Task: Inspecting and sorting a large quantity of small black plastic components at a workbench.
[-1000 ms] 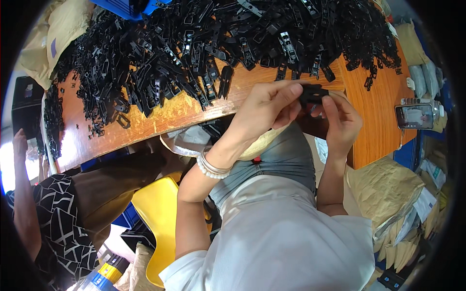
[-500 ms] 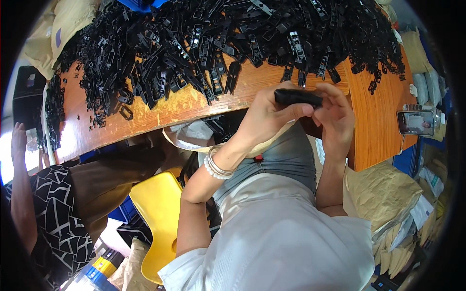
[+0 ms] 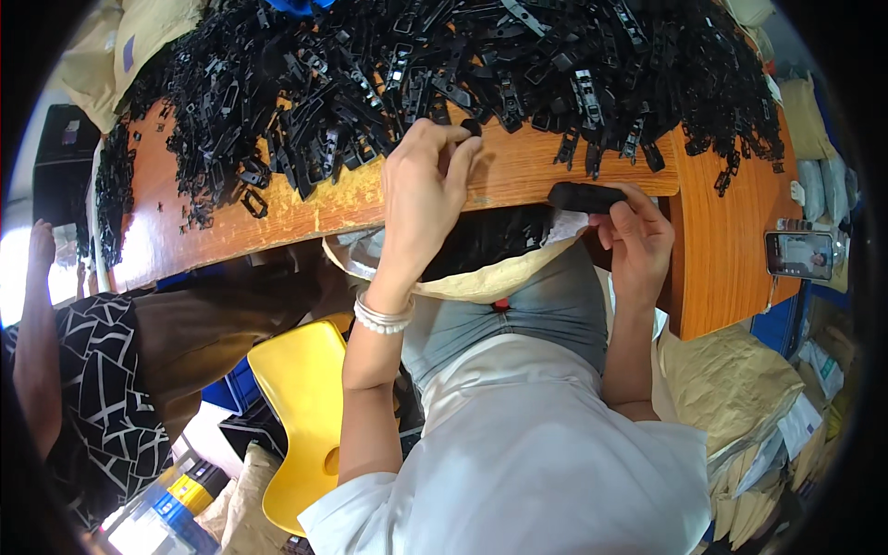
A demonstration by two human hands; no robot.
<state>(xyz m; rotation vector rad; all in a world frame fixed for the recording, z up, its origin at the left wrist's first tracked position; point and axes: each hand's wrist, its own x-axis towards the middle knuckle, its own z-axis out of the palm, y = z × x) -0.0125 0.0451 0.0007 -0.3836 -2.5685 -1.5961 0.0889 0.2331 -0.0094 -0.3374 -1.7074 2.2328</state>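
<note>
My right hand [image 3: 638, 236] pinches one end of an elongated black plastic part [image 3: 585, 196] with a rounded end, held over the table's front edge. My left hand [image 3: 421, 185] reaches over the table to the near edge of a large heap of black plastic parts [image 3: 342, 102]. Its thumb and fingers close round a black plastic piece [image 3: 472, 127], mostly hidden by the fingers. Below the table edge, an open paper sack [image 3: 490, 283] with a white liner rests by my lap. More black parts [image 3: 499, 231] lie inside it.
The wooden table [image 3: 518, 176] bends round to the right, where a phone [image 3: 798, 254] stands on its edge. A yellow chair [image 3: 301, 407] is at my left, beside a person in patterned clothing [image 3: 111, 398]. Brown paper sacks [image 3: 731, 379] lie at the right.
My left hand has let go of the elongated part and moved left and forward to the heap's edge. My right hand keeps the part, and the sack's opening now shows.
</note>
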